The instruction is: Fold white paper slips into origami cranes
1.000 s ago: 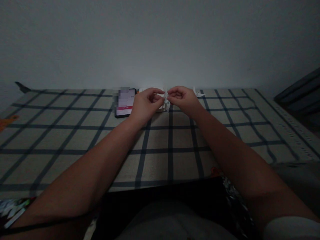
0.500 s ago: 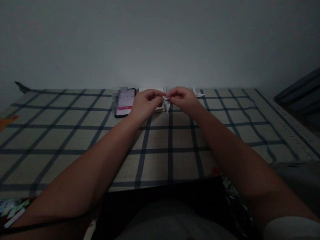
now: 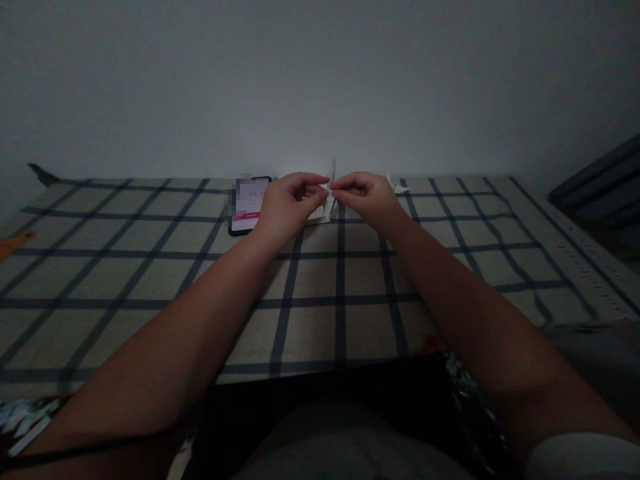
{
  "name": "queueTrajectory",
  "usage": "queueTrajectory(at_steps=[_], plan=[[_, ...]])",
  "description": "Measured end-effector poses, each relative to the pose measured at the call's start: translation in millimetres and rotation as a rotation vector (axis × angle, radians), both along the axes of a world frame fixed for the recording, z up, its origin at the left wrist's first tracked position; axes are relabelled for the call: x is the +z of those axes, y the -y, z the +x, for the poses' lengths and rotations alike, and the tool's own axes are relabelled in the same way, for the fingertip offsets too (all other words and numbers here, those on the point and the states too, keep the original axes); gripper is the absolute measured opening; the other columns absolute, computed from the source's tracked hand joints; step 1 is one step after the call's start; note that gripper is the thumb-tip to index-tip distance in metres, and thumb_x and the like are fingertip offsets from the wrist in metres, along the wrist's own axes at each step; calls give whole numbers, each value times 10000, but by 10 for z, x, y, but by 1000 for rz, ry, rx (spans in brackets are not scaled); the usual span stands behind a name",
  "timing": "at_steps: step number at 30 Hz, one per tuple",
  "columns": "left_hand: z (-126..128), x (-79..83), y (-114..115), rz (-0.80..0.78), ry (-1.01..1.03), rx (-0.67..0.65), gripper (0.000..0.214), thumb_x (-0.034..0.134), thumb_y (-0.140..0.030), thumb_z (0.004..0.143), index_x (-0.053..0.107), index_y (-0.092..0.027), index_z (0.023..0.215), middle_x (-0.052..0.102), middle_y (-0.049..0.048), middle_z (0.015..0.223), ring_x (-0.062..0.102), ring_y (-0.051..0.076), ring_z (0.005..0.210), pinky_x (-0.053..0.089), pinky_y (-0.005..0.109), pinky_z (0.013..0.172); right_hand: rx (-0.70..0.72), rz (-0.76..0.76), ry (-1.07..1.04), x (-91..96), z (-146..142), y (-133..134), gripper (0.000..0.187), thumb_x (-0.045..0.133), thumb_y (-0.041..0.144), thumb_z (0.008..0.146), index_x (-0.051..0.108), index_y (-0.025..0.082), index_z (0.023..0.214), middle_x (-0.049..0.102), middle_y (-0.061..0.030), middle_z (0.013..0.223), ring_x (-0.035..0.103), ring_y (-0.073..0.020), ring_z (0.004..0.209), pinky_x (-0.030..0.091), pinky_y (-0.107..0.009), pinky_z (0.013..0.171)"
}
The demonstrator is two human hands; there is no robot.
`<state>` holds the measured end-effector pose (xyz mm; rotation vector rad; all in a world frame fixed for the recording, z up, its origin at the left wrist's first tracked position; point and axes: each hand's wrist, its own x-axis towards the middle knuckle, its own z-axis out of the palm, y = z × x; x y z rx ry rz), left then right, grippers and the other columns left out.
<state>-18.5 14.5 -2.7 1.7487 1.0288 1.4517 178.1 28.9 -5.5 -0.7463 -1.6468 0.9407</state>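
Note:
Both my hands meet at the far middle of a checked cloth (image 3: 310, 280). My left hand (image 3: 287, 207) and my right hand (image 3: 367, 197) each pinch a small folded white paper piece (image 3: 331, 200) between thumb and fingers. A thin point of the paper sticks up above the fingertips. The paper is held just above the cloth, close to the wall. Its exact shape is hard to make out in the dim light.
A phone (image 3: 247, 203) with a lit screen lies just left of my left hand. Another small white folded paper (image 3: 397, 187) sits behind my right hand. An orange scrap (image 3: 13, 243) lies at the left edge. A dark object (image 3: 600, 193) stands at the right.
The paper has been turned between my fingertips, and a thin point of it now stands up above them. My hands stayed in the same place.

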Motion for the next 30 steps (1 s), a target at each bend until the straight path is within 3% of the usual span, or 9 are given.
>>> queueTrajectory(at_steps=[9,15,19,25,30], plan=[[-15,-46,-95,-64,130,-153,219,850,-254,795,762,-213,991,792,37,956,748,176,878,617,329,847,-24,-117,-62,3,51,-42,413,871,584,793,762,218,951,699,7,797,614,-118,681,550,-254,641],[-43,-30,-64,-109,140,-143,238,897,-312,749,751,-206,904,792,42,951,730,175,864,604,312,817,36,-193,-42,26,34,-11,474,869,649,754,741,200,839,702,-5,771,619,-127,707,544,-254,657],[-33,17,1,-78,14,-61,191,858,-314,767,794,-185,892,806,59,940,723,183,873,590,311,832,-51,-146,-6,54,29,33,417,875,574,768,712,191,796,665,11,708,580,-120,677,496,-249,624],[29,49,113,84,-218,70,226,753,-357,825,846,-200,958,818,68,934,707,183,827,544,269,710,-202,-64,-8,-4,1,-22,278,832,435,805,673,211,761,637,15,677,570,-138,666,468,-267,606],[31,52,174,227,-455,42,283,640,-290,849,866,-250,1016,827,63,1044,733,238,985,570,365,909,-324,16,-7,-78,0,-75,270,817,434,807,660,223,744,643,7,685,575,-151,680,478,-285,633]])
